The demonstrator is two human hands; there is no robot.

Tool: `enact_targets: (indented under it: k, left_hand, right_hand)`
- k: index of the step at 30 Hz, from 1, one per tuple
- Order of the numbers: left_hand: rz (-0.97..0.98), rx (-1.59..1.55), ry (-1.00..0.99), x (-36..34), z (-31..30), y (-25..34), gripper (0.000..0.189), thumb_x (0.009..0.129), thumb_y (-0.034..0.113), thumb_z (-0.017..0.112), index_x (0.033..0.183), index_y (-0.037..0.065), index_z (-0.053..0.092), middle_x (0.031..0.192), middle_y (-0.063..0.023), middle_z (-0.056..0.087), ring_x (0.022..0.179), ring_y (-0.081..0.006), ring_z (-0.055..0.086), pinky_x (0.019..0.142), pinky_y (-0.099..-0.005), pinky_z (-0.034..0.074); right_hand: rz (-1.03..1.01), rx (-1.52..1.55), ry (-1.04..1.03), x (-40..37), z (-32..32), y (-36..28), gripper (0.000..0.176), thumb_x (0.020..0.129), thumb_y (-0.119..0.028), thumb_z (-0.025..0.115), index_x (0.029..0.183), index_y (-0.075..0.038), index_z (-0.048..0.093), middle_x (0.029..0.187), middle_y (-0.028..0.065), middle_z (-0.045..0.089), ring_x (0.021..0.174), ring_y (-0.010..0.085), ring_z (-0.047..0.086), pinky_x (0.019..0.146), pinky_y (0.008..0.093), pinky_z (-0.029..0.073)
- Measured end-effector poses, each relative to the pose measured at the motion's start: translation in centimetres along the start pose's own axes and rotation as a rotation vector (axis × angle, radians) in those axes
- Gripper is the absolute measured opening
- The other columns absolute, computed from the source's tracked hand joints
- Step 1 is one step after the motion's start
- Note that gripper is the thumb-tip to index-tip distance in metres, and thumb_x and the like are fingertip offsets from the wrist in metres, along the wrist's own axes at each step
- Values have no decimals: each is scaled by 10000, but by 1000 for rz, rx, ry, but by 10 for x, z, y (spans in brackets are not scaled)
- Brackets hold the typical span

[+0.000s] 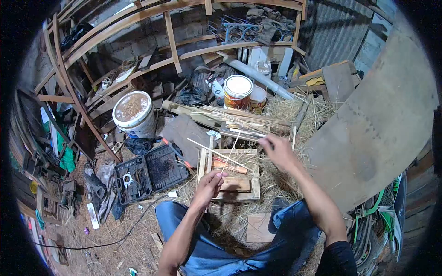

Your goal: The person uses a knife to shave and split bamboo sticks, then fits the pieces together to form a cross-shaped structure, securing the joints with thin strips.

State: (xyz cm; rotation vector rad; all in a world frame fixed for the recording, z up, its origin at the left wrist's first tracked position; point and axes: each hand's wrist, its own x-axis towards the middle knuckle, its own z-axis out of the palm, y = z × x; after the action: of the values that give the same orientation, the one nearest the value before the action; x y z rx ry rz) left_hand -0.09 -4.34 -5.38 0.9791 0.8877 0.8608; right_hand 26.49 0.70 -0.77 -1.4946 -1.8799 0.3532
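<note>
A thin wooden or bamboo strip (pixel 234 146) points up and away from my left hand (pixel 211 185), whose fingers are pinched around its near end. My right hand (pixel 279 152) is held to the right of the strip, near the end of a bundle of thin strips (pixel 248 118). Its fingers are partly curled with a gap at the thumb, and nothing shows in them. Below my hands is a shallow wooden frame (pixel 256 186) with a wooden block (pixel 235 185) and an orange piece (pixel 235 168) inside. Another pale strip (pixel 207 148) lies slanting across the frame.
An open black tool case (pixel 163 168) lies to the left, near a white bucket (pixel 133 115). Paint buckets (pixel 238 92) stand behind the strips. A large board (pixel 373 115) leans at the right above a green bicycle-like frame (pixel 375 202). A black cable (pixel 124 234) crosses the straw-strewn ground.
</note>
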Motion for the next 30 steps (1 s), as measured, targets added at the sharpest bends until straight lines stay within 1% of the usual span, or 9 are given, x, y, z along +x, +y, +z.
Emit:
enact_targets:
  k: [7, 15, 18, 22, 24, 25, 27, 28, 30]
  left_hand:
    - [55, 75, -1, 5, 9, -6, 211, 952, 247, 484, 995, 58, 566, 632, 64, 388, 462, -18, 285, 402, -178, 200]
    - [-11, -7, -1, 16, 12, 5, 214, 952, 254, 481, 990, 55, 547, 632, 64, 381, 461, -28, 304, 402, -177, 214]
    - [-80, 48, -8, 3, 11, 5, 220, 951, 264, 483, 985, 59, 554, 646, 64, 391, 469, -27, 312, 408, -174, 221]
    - [-64, 30, -31, -1, -2, -7, 253, 952, 274, 483, 1052, 56, 567, 651, 64, 406, 472, -23, 311, 412, -177, 231]
    - [-41, 86, 50, 2, 0, 0, 271, 953, 265, 484, 1094, 50, 569, 633, 64, 396, 485, -21, 313, 423, -175, 238]
    - [-18, 146, 92, 2, 5, 3, 276, 957, 261, 477, 1110, 55, 577, 618, 67, 384, 486, -20, 304, 425, -177, 227]
    - [31, 165, 90, 10, 3, -11, 271, 959, 261, 472, 1106, 62, 584, 617, 70, 382, 482, -21, 297, 424, -180, 222]
    - [75, 191, 85, 11, 0, -16, 268, 962, 260, 467, 1101, 68, 591, 615, 73, 381, 479, -22, 291, 424, -183, 216]
    - [-13, 116, 45, 3, 2, -4, 263, 961, 231, 469, 1100, 64, 617, 656, 60, 454, 536, -27, 345, 474, -184, 275]
  right_hand:
    - [-464, -1, -33, -5, 32, -24, 259, 841, -305, 620, 736, -71, 655, 668, 105, 628, 556, 258, 614, 489, 358, 487]
    - [-466, -202, -15, 9, 35, -4, 285, 836, -354, 618, 740, -90, 669, 640, 91, 622, 549, 254, 611, 486, 366, 478]
    - [52, -280, -1, 25, 10, 20, 366, 890, -396, 531, 842, -68, 686, 687, 156, 638, 576, 276, 621, 550, 380, 493]
    - [168, -190, 236, 17, -19, 45, 314, 900, -329, 539, 890, -45, 672, 684, 173, 636, 565, 274, 620, 558, 383, 476]
    - [11, -2, 203, 10, -7, 20, 276, 900, -289, 541, 907, -43, 668, 690, 168, 639, 588, 278, 632, 573, 390, 476]
    - [78, -17, 13, 6, -3, 4, 257, 901, -277, 538, 927, -58, 670, 777, 160, 659, 670, 280, 651, 615, 385, 495]
    - [-126, 58, -177, -9, 20, -22, 255, 893, -302, 543, 883, -78, 666, 871, 137, 661, 795, 268, 647, 690, 383, 518]
    - [-313, -71, -172, -17, 33, -34, 263, 879, -322, 559, 869, -84, 671, 816, 127, 662, 756, 271, 652, 666, 388, 525]
    - [-301, -110, -312, -26, 36, -55, 280, 869, -342, 569, 851, -83, 675, 772, 117, 659, 697, 271, 651, 626, 380, 529]
